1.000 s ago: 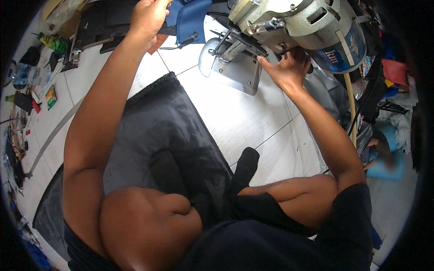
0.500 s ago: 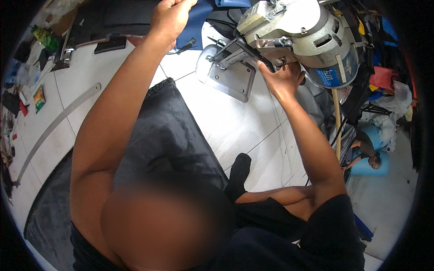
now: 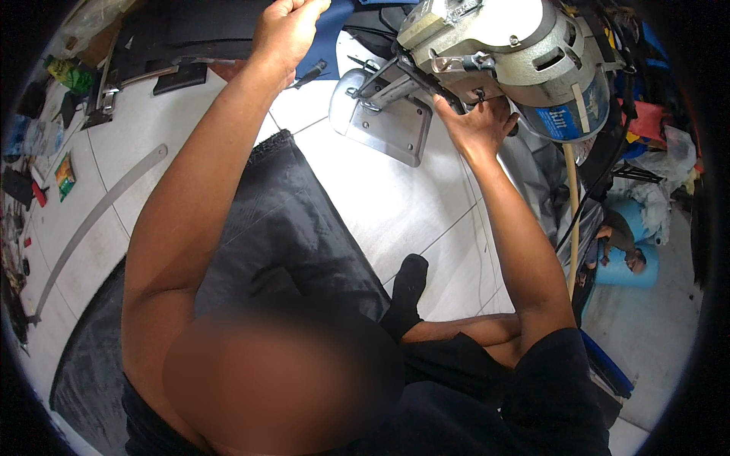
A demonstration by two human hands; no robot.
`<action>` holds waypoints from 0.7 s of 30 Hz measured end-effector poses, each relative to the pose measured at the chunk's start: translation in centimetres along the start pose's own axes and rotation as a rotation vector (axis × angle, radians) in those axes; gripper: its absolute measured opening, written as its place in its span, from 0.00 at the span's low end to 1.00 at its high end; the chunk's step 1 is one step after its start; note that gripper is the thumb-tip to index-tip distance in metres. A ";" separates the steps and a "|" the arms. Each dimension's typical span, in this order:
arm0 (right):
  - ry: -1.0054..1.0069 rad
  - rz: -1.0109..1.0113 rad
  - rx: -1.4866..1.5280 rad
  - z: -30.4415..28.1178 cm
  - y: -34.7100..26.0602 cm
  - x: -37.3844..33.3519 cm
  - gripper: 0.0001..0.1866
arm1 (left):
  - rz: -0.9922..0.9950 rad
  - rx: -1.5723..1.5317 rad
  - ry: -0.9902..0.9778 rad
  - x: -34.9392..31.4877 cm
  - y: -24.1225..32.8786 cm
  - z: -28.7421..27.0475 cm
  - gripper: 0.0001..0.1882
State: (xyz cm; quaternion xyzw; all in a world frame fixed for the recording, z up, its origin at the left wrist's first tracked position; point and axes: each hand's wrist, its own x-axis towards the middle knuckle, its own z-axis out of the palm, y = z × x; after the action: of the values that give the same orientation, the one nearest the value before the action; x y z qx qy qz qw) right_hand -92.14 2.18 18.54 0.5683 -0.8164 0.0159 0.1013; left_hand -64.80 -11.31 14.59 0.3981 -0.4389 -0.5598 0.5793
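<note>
At the top, my left hand (image 3: 287, 34) is closed over blue fabric (image 3: 329, 57), its fingertips bent and partly cut off by the picture's edge; what they pinch cannot be made out. A cloth cutting machine (image 3: 487, 57) with a big pale metal motor housing stands at the upper right. My right hand (image 3: 481, 131) grips its lower front side, thumb along a dark bar and fingers partly hidden behind it. Below the housing, the machine's grey metal base plate (image 3: 388, 133) rests on the white tiles.
Black shiny fabric (image 3: 304, 220) lies under and beside me on the tiled floor. A curved metal strip (image 3: 99, 205), a dark flat case (image 3: 179, 78) and a small green packet (image 3: 65, 176) are at the left. Another person (image 3: 623, 242) is by blue rolls (image 3: 627, 266) at the right.
The whole view has turned slightly. Both my hands keep their places at the fabric and the machine. The person at the right has shifted their arms.
</note>
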 end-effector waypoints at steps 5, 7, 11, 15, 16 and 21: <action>0.008 0.001 0.026 -0.2 -0.3 -0.1 0.57 | -0.030 0.005 0.007 -0.5 0.0 0.1 0.06; 0.017 0.008 0.010 0.1 -0.1 -0.1 0.57 | -0.046 0.012 0.003 -0.7 0.1 0.2 0.06; -0.009 0.018 -0.002 0.5 0.2 0.1 0.57 | -0.093 0.033 -0.003 -1.0 0.4 0.3 0.07; 0.066 0.012 -0.034 1.2 0.4 0.1 0.56 | -0.059 0.038 -0.013 -0.9 -0.2 0.3 0.08; 0.130 0.004 -0.067 1.6 0.5 0.2 0.54 | -0.063 0.074 -0.017 -0.7 -0.7 0.0 0.09; 0.141 0.006 -0.067 1.9 1.3 0.2 0.54 | -0.125 0.150 -0.015 -2.3 -0.9 1.4 0.10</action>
State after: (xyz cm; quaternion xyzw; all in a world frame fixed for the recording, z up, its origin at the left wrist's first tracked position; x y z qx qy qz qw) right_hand -93.72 2.14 16.79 0.5596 -0.8090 0.0288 0.1773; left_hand -66.37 -9.03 13.99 0.4626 -0.4581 -0.5633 0.5087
